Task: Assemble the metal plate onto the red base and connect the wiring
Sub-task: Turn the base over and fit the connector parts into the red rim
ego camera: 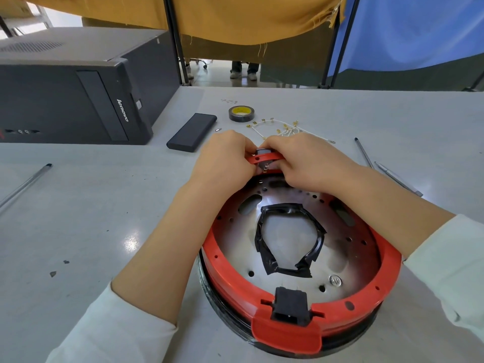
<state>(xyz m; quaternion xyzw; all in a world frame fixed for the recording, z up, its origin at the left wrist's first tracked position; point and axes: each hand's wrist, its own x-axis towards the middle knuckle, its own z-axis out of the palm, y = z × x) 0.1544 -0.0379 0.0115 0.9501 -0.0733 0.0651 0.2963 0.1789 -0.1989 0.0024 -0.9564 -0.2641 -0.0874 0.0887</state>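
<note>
- The round red plastic base (293, 307) is sitting on the grey tabletop (104, 205) right in front of the person, with the shiny perforated metal plate (348, 255) already lying inside its rim.
- Both hands are working at the far edge: the left hand (222, 158) and right hand (301, 161) are curling their fingers around the rim and pinching a small dark connector block (263, 152) there (what exactly the fingertips grip is hidden).
- The loose white wires with brass terminals (277, 128) are waiting just beyond the hands.
- The plate looks stiff and sharp-edged; the wires are looking limp, so gripping them by the terminals seems wisest.
</note>
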